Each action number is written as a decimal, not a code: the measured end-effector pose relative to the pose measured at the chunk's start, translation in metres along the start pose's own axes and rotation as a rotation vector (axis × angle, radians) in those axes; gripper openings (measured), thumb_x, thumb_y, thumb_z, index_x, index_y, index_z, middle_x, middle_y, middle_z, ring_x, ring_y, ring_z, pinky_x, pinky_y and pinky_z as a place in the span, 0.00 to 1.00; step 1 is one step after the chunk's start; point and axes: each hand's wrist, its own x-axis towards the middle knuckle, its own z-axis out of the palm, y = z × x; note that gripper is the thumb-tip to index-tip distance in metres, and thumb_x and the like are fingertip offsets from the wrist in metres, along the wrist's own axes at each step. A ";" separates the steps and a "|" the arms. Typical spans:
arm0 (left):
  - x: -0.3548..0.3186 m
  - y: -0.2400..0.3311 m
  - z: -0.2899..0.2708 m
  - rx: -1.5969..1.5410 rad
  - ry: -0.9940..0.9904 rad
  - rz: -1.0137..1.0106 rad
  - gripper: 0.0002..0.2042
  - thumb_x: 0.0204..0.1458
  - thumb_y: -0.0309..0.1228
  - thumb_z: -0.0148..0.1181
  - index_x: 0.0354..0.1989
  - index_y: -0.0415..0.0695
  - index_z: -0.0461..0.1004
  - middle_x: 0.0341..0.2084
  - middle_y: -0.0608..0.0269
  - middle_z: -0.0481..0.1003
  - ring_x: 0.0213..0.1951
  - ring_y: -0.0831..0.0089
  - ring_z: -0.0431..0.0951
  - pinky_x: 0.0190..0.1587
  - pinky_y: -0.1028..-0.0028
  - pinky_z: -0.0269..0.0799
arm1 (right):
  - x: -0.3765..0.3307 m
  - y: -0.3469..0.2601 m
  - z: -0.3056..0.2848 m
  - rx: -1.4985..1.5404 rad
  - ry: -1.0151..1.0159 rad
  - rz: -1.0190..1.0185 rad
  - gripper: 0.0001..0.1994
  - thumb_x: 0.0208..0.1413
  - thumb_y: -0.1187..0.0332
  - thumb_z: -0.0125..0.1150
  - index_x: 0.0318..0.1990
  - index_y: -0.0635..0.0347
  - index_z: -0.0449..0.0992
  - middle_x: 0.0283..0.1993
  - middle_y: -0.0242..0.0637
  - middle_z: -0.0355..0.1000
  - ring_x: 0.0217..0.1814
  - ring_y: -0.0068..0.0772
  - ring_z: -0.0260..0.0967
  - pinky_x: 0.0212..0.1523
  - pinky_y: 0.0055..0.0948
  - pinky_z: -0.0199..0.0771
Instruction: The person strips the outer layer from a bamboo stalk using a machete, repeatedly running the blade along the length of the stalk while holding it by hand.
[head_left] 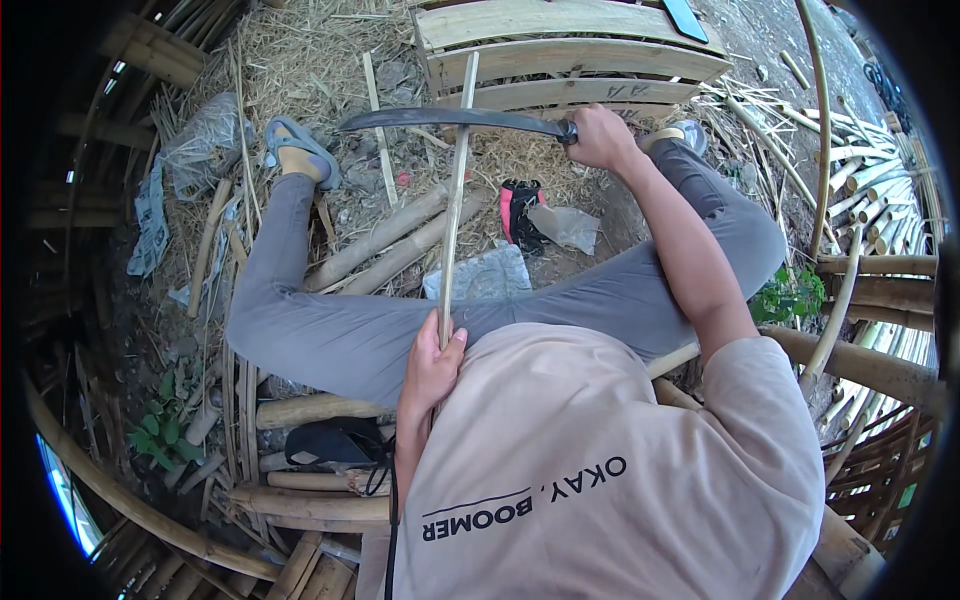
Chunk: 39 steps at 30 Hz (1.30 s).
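Observation:
My left hand [434, 366] is closed around the lower part of a long, narrow bamboo strip [457, 210], close to my shirt. The strip points up and away between my spread legs. In my right hand [602, 138] is the handle of a machete with a dark, slightly curved blade [410, 116]. Its blade points left and crosses the strip near the far end; whether it has cut into the strip I cannot tell. Another thin strip [380, 130] lies on the straw-covered ground to the left.
A wooden slatted bench [560, 62] stands ahead, with a light blue phone-like object [685, 18] on it. Between my legs lie bamboo poles [385, 240], a pink and black item [521, 212] and a pale flat block [480, 272]. Cut bamboo pieces [880, 190] are piled at right.

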 end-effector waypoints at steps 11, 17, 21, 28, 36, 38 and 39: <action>0.006 -0.015 -0.004 0.030 -0.036 0.117 0.08 0.61 0.24 0.56 0.35 0.45 0.61 0.23 0.76 0.57 0.20 0.89 0.56 0.20 0.81 0.51 | 0.004 0.013 -0.006 0.036 0.042 0.112 0.12 0.38 0.67 0.59 0.28 0.67 0.80 0.30 0.58 0.76 0.37 0.60 0.77 0.45 0.50 0.78; -0.003 -0.007 0.000 0.218 0.069 0.112 0.10 0.57 0.28 0.57 0.33 0.39 0.62 0.20 0.60 0.62 0.22 0.72 0.61 0.27 0.68 0.60 | -0.003 -0.010 -0.009 0.037 -0.061 0.005 0.12 0.34 0.67 0.61 0.28 0.64 0.80 0.30 0.59 0.76 0.38 0.58 0.77 0.46 0.50 0.78; -0.011 0.008 0.002 0.338 0.066 0.188 0.09 0.58 0.28 0.56 0.34 0.37 0.62 0.18 0.51 0.62 0.18 0.62 0.62 0.25 0.63 0.60 | 0.005 0.011 -0.007 0.093 0.033 0.160 0.11 0.36 0.67 0.60 0.27 0.65 0.79 0.30 0.58 0.76 0.38 0.60 0.76 0.45 0.49 0.77; -0.008 0.017 0.005 0.357 0.100 0.216 0.08 0.58 0.27 0.55 0.34 0.37 0.63 0.15 0.50 0.62 0.18 0.60 0.62 0.25 0.62 0.59 | -0.005 -0.003 -0.028 0.227 0.096 0.073 0.08 0.38 0.69 0.58 0.23 0.66 0.78 0.26 0.59 0.74 0.34 0.62 0.74 0.43 0.50 0.76; -0.013 0.015 0.003 0.386 0.055 0.224 0.09 0.58 0.27 0.56 0.33 0.37 0.61 0.15 0.50 0.62 0.17 0.60 0.63 0.24 0.62 0.59 | -0.001 -0.005 -0.025 0.069 0.040 0.168 0.12 0.37 0.66 0.62 0.29 0.66 0.79 0.30 0.57 0.77 0.39 0.58 0.76 0.47 0.48 0.77; -0.011 0.018 0.002 0.399 0.051 0.222 0.10 0.58 0.27 0.56 0.32 0.37 0.61 0.15 0.50 0.62 0.17 0.60 0.62 0.24 0.62 0.59 | 0.006 0.016 -0.019 0.059 0.093 0.159 0.12 0.37 0.66 0.62 0.28 0.66 0.79 0.30 0.57 0.76 0.38 0.58 0.76 0.46 0.48 0.77; -0.010 0.018 0.001 0.410 0.042 0.223 0.10 0.58 0.27 0.56 0.32 0.37 0.61 0.15 0.50 0.62 0.18 0.60 0.62 0.25 0.62 0.59 | 0.006 0.024 -0.015 0.049 0.142 0.145 0.12 0.37 0.66 0.62 0.27 0.67 0.79 0.29 0.58 0.76 0.38 0.59 0.76 0.46 0.48 0.77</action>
